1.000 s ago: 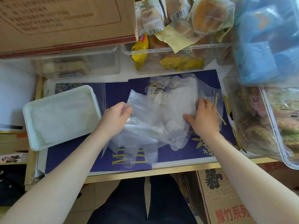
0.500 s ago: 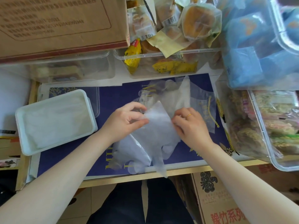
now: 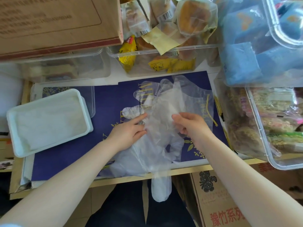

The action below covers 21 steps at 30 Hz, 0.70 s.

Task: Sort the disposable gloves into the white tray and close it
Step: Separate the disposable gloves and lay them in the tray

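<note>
A pile of clear disposable gloves (image 3: pixel 162 102) lies on the dark blue mat (image 3: pixel 106 102) in the middle of the desk. One glove hangs over the desk's front edge (image 3: pixel 160 189). My left hand (image 3: pixel 129 131) pinches the pile's left side between thumb and fingers. My right hand (image 3: pixel 191 126) grips the pile's right side with curled fingers. The white tray (image 3: pixel 12 128) stands open at the left of the mat, with pale glove film inside it. Behind the tray stands a clear lid or box (image 3: pixel 92 99).
Clear bins of wrapped snacks (image 3: pixel 164 61) line the back, with a cardboard box (image 3: pixel 57 22) at the back left. Snack bins (image 3: pixel 268 128) and blue packs (image 3: pixel 246 46) crowd the right. Another cardboard box (image 3: pixel 218 202) sits on the floor under the desk.
Both hands drew together on the glove pile and folded it, then spread apart a little. Part of the pile now hangs over the desk's front edge.
</note>
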Motion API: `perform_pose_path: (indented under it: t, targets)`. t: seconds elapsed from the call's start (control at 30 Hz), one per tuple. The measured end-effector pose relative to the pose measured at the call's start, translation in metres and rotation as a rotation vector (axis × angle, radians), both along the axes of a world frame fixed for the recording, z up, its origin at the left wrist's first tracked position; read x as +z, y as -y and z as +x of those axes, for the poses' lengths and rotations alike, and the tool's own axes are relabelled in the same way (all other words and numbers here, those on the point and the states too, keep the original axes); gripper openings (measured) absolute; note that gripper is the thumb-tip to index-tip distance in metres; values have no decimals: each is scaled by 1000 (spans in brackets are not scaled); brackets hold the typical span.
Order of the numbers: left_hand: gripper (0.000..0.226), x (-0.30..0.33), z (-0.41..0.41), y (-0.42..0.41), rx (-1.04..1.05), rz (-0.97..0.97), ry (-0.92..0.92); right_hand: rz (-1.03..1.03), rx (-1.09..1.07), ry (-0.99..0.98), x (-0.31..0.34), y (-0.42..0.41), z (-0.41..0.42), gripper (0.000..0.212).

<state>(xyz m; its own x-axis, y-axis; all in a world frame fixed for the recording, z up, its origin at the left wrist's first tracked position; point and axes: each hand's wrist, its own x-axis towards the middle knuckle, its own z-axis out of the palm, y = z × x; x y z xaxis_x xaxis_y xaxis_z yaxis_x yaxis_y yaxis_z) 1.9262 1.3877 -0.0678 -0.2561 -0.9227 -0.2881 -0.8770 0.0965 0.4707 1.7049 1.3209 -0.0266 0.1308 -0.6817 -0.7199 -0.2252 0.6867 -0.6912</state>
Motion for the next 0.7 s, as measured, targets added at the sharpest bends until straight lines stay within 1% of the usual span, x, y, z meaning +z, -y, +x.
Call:
perform_pose_path:
  t: [0.07, 0.1, 0.13, 0.2, 0.27, 0.33, 0.37, 0.43, 0.5, 0.57, 0.6, 0.7]
  targets:
    - [58, 3, 1, 0, 75, 16, -63, 37, 13, -3, 1, 1, 3, 11]
    - [57, 8, 2, 0, 139, 8, -129, 30, -4, -2, 2, 3, 4, 9]
    - [54, 12, 4, -1, 221, -19, -213, 9, -39, 4, 3, 5, 3, 13]
    - [34, 27, 9, -3, 416, -109, -338, -51, -179, 70, 10, 12, 0, 16]
    - [21, 43, 18, -4, 646, -181, -361, -127, -306, 205, 20, 19, -7, 19]
    - [24, 56, 27, -3, 817, -241, -331, -216, -347, 232, 30, 22, -13, 22]
    - [30, 60, 31, -1, 894, -274, -324, -256, -349, 193, 35, 22, -14, 24]
    - [34, 69, 34, 5, 1025, -330, -374, -320, -316, 79, 46, 17, -9, 25]
    - [31, 80, 27, 11, 1058, -368, -473, -360, -249, 53, 59, 8, 2, 24]
    - [21, 96, 9, 14, 1023, -386, -592, -379, -149, 121, 73, -2, 17, 21]
    - [20, 102, -1, 14, 978, -385, -641, -384, -112, 164, 80, -7, 25, 20]
    - [20, 108, -32, 8, 859, -287, -773, -383, -80, 242, 95, -15, 49, 18]
